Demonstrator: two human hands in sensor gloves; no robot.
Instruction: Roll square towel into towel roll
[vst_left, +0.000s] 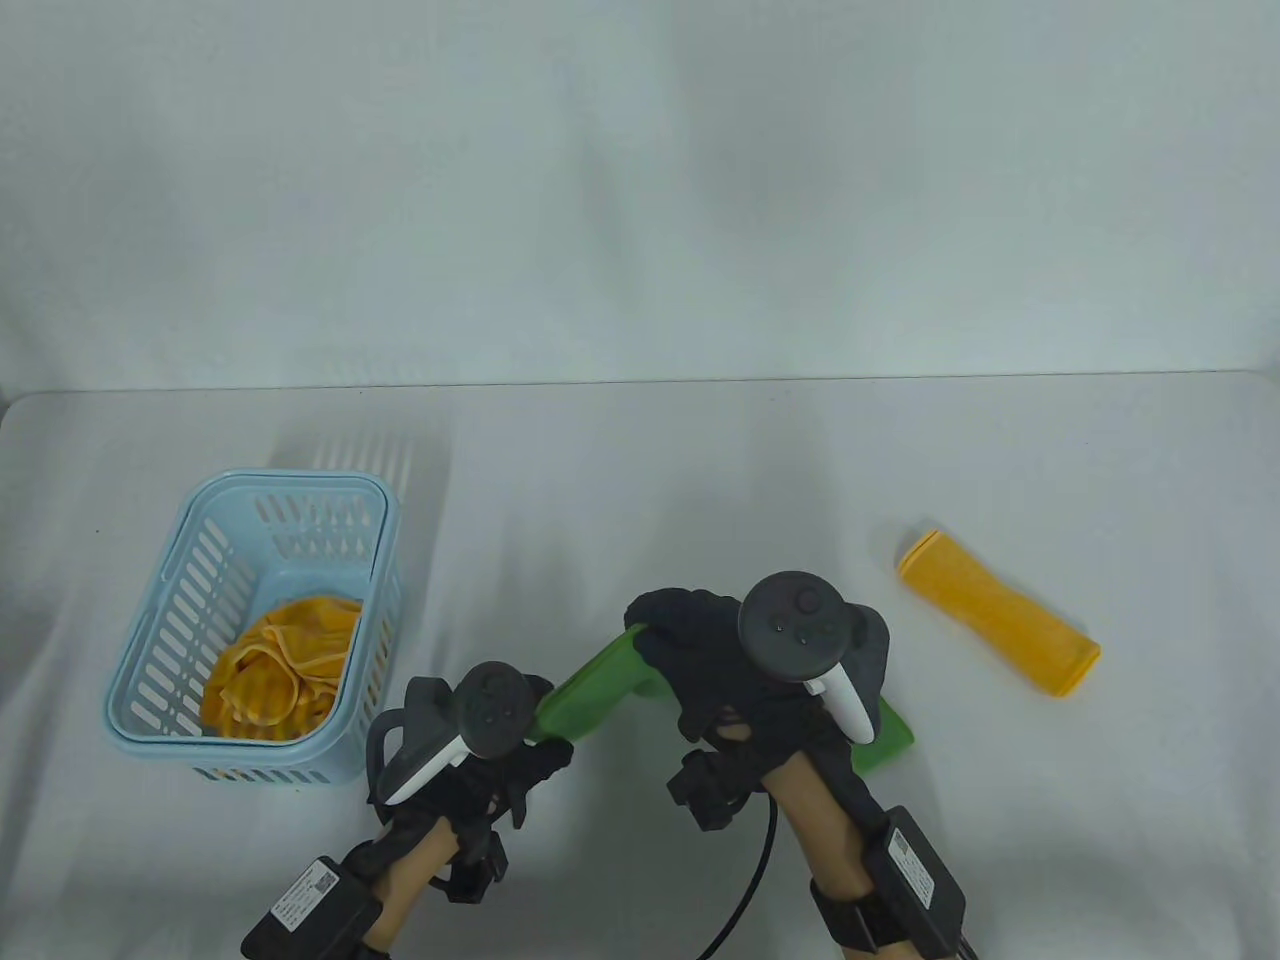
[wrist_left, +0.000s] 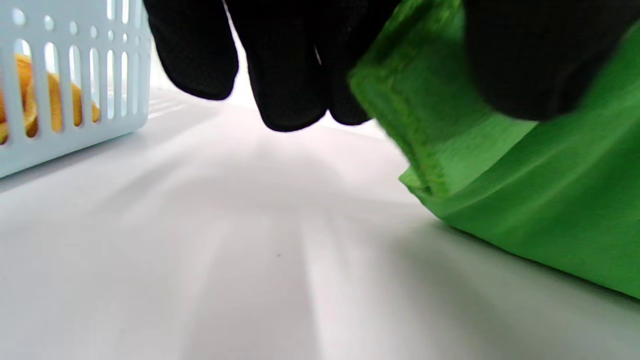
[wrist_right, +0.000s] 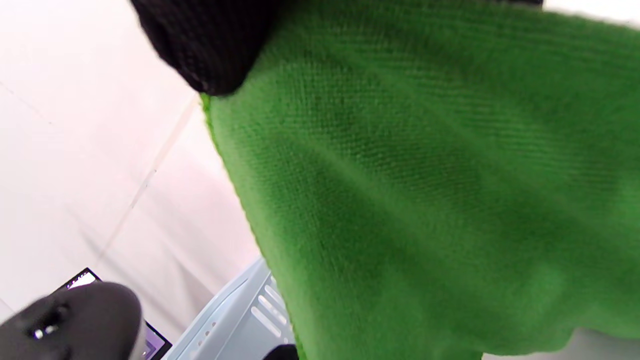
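Pale blue plastic makes up the slotted basket (vst_left: 150, 640) at the left of the white worktop (vst_left: 640, 470), and a crumpled yellow cloth (vst_left: 280, 670) lies inside it. Just right of the basket, near the front edge, the left hand (vst_left: 520, 755) in its black glove pinches the left end of the green towel (vst_left: 585, 690); in the left wrist view, a finger (wrist_left: 525, 65) presses on top of the folded green edge while the other fingers hang beside it, above the worktop. The towel runs as a partly rolled band from that hand up and right to the right hand (vst_left: 700, 640), which is raised and has its gloved fingers curled over the cloth. In the right wrist view green fabric fills most of the frame, with a dark fingertip (wrist_right: 210, 50) at its upper edge. The towel's right end pokes out beyond the right wrist. Well apart at the far right, a rolled yellow towel (vst_left: 1000, 610) lies at a slant on the worktop.
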